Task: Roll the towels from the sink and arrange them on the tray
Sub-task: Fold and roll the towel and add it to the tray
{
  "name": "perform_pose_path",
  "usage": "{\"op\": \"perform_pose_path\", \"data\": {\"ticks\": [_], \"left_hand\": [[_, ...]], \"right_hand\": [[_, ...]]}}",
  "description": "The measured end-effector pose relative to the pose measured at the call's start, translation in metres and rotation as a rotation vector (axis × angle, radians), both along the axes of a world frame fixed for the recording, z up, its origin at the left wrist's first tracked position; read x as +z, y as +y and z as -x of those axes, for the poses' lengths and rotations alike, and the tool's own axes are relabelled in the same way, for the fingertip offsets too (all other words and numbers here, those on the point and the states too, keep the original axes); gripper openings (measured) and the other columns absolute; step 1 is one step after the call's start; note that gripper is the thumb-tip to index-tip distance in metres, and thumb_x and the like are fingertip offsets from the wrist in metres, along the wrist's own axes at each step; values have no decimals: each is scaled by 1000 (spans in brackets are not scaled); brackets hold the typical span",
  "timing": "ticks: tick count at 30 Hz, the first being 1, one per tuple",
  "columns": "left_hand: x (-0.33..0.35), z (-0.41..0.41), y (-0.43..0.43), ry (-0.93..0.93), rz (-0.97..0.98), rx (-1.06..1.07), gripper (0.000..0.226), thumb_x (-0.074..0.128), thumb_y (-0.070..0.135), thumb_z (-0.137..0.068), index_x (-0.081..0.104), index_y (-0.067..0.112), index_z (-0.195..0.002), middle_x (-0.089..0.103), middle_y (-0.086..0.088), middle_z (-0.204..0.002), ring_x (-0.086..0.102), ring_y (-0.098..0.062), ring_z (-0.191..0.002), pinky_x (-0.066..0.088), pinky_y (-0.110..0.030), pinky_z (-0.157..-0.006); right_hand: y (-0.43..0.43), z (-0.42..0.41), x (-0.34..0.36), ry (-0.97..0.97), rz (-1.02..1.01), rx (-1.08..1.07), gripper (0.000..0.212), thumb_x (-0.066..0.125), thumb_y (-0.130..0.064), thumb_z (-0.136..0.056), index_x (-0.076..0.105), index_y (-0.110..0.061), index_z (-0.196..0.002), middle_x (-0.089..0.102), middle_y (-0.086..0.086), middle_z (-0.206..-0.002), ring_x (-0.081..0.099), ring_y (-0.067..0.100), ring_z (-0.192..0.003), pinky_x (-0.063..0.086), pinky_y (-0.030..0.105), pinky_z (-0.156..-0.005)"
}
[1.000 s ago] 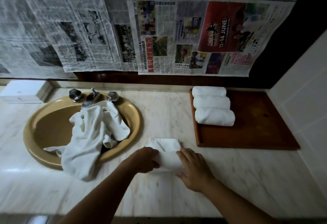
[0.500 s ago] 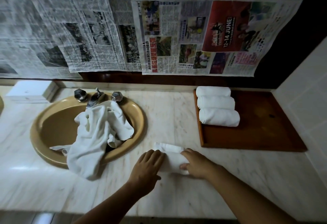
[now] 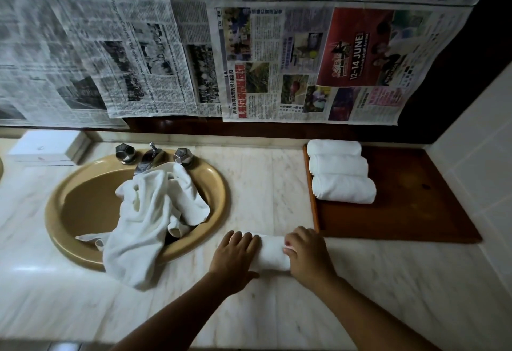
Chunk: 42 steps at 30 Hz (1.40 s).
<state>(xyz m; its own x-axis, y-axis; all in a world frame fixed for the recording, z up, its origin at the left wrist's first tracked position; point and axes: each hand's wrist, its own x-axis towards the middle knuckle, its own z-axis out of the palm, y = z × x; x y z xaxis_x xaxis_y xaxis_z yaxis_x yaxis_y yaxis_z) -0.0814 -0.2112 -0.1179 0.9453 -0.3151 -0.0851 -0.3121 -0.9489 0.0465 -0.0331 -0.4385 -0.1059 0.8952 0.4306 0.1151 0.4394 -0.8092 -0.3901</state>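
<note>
White towel (image 3: 271, 253), rolled tight, plump short cylinder

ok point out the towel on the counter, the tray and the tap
towel on the counter (image 3: 270, 252): head view, middle of the roll's exposed part
tray (image 3: 401, 206): head view, bare wood near its centre
tap (image 3: 146, 158): head view, on the spout

Bench (image 3: 388, 295): pale veined stone, polished, glossy.
Sink (image 3: 219, 184): tan, glazed ceramic look, smooth, shiny.
Tap (image 3: 148, 158), knobs (image 3: 125, 152): bright metal, knobs faceted.
Loose towels (image 3: 144, 217), towel roll (image 3: 270, 253), rolled towels (image 3: 339, 166): white cloth, soft nap, matt.
Tray (image 3: 410, 198): dark wood, smooth, low sheen.
Newspapers (image 3: 138, 54): thin matt paper, creased.
Wall tiles (image 3: 476, 162): pale, smooth.
</note>
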Motion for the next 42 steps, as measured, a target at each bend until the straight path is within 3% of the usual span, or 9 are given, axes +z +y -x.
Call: {"op": "perform_pose_path", "data": {"ticks": [2,8,13,18,27,31,34,39,42], "left_hand": [[0,-9,3,-4,2,-14,86,73,68,-65,47,18,-129,57,0,-113,55,-28,-97,44,-46,-103],[7,-41,4,117,-29,-9,78,63,64,-62,50,22,-126,59,-1,-115,55,-31,-106,39,-47,-107],[16,-54,2,118,-115,-28,89,71,53,-64,39,12,-137,37,-13,-135,41,-37,-121,29,-48,-114],[-1,-38,8,21,-55,-114,87,70,26,-65,38,8,-143,50,-10,-127,50,-33,-107,42,-45,-106],[5,-71,13,127,-67,-118,86,78,46,-52,48,19,-128,60,1,-108,60,-27,-94,46,-47,-102],[41,-106,5,251,-194,-205,74,69,41,-67,46,21,-134,61,-1,-120,61,-29,-111,33,-45,-113],[70,-138,-28,220,-208,-278,64,67,37,-66,49,24,-126,62,2,-114,62,-27,-108,35,-46,-114],[105,-218,-142,74,-157,-466,72,73,42,-67,47,27,-133,64,0,-115,64,-29,-103,44,-45,-105],[122,-271,-214,17,-92,-553,74,76,42,-76,44,26,-142,60,-4,-129,57,-30,-116,38,-47,-108]], "right_hand": [[2,12,2,-121,67,90,9,61,-22,-83,63,-20,-92,54,-3,-98,56,26,-87,46,37,-72],[-2,12,-2,49,286,80,65,60,-43,-81,52,-15,-140,53,5,-140,54,27,-124,50,42,-101],[16,-8,5,148,451,71,76,63,-43,-83,35,-16,-148,44,4,-142,44,27,-127,37,42,-108],[27,-16,2,183,526,22,83,68,-42,-81,27,-16,-149,43,6,-140,42,28,-126,36,44,-107],[36,-37,13,282,510,8,59,74,-37,-76,45,-19,-124,54,5,-122,53,29,-112,47,41,-91],[22,-49,26,338,412,60,79,75,-51,-72,42,-22,-138,62,5,-122,61,29,-107,52,41,-91],[-15,-61,46,365,316,21,91,70,-53,-71,27,-32,-149,61,1,-129,60,30,-115,49,43,-98],[-129,-106,90,261,263,-154,82,66,-52,-78,31,-30,-149,45,-5,-143,46,21,-130,39,38,-109],[-195,-143,114,212,256,-267,84,69,-49,-80,27,-31,-151,49,-6,-141,49,18,-126,43,35,-106]]}}
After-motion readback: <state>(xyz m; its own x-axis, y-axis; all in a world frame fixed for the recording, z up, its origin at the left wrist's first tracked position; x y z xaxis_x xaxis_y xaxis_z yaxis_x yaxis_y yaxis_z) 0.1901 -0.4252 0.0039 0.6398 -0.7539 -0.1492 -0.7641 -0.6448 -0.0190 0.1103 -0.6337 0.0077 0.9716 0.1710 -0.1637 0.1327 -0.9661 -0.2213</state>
